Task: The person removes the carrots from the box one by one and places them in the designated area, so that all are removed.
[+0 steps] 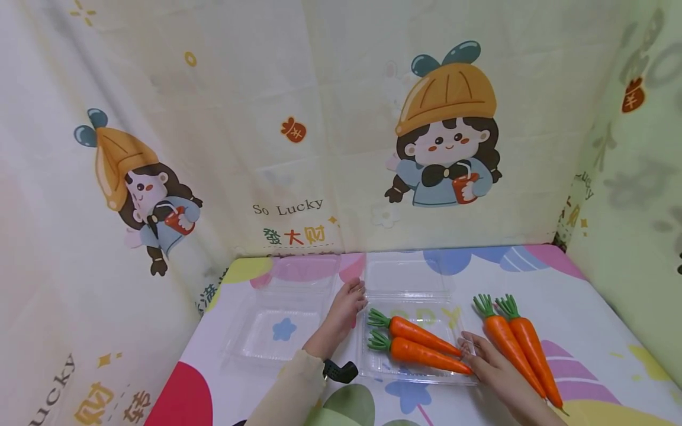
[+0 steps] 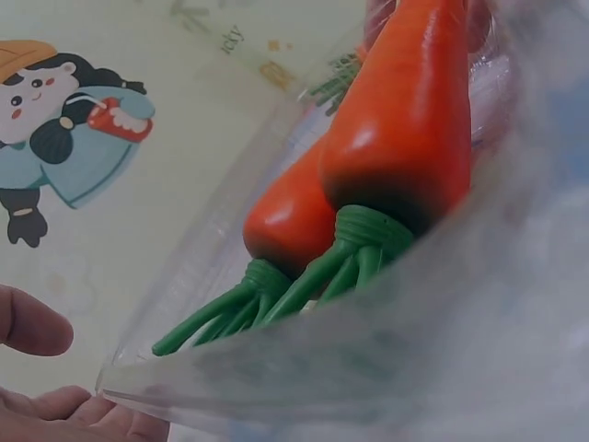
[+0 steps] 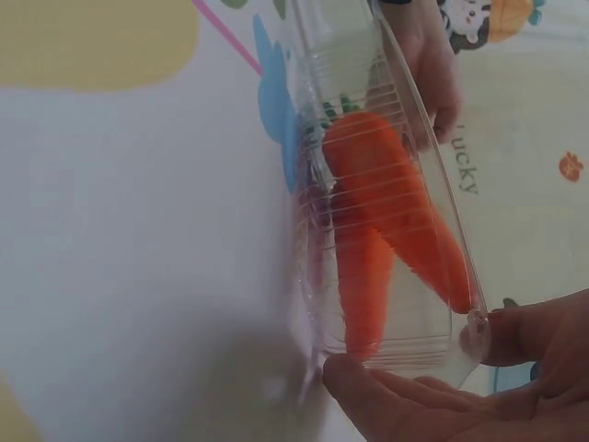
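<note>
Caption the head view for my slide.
Right hand grips an open clear box holding two carrots, left hand beside it; two more carrots alongside.

Saw orange on the carrots [image 1: 426,355], green on their tops [image 1: 379,341]. Found clear plastic on the container [image 1: 405,377], cream on the sleeve [image 1: 290,384]. Noticed a white tabletop [image 1: 588,316] with pink, blue, yellow and red shapes, plus orange-hatted cartoon figures [image 1: 447,142] on cream cloth [image 1: 341,118].

Table [image 1: 597,313] viewed from near side by head camera, facing far wall [image 1: 341,160], tilted down. Boxed carrots [image 2: 405,110] shared by wrist views: green tops [image 2: 368,226] shot close from left; tips [image 3: 456,285] from right, facing left.
</note>
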{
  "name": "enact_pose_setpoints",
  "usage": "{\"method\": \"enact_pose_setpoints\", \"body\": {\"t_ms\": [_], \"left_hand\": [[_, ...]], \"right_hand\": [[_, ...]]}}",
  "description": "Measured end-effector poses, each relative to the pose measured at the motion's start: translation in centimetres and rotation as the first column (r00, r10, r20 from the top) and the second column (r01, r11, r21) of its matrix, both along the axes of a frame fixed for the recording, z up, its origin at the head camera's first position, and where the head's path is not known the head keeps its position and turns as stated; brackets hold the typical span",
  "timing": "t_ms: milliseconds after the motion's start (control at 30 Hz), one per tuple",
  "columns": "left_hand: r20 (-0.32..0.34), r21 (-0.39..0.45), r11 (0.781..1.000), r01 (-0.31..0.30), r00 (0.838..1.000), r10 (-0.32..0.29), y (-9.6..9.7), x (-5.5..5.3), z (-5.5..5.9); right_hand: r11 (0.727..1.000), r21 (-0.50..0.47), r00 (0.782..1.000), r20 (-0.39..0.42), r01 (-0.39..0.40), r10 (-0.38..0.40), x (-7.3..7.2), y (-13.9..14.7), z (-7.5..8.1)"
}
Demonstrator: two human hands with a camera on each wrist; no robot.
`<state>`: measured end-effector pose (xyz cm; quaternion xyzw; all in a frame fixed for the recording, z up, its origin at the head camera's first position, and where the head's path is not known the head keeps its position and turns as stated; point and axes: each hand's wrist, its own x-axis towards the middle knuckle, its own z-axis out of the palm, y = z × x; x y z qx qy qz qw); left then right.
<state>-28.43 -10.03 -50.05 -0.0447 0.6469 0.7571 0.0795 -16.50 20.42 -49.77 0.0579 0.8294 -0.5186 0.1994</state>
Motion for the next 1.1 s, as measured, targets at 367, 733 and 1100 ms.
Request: {"method": "enact_pose_setpoints", "body": {"t_ms": [367, 733, 1100], "left_hand": [[0.046, -0.063, 0.997, 0.042, 0.998, -0.040, 0.0, 3.3, 1.0], [0.052, -0.153, 0.987, 0.040, 0.998, -0.033, -1.0, 6.9, 1.2], [0.125, -0.082, 0.991, 0.105, 0.988, -0.094, -2.7, 9.7, 1.3]], "right_hand": [[0.992, 0.116, 0.982, -0.174, -0.055, 0.075, -0.2, -0.1, 1.8], [0.948, 0.297, 0.928, -0.311, -0.110, 0.205, 0.6, -2.9, 4.7], [0.878, 0.445, 0.917, -0.247, -0.179, 0.312, 0.3, -5.5, 4.6]]}}
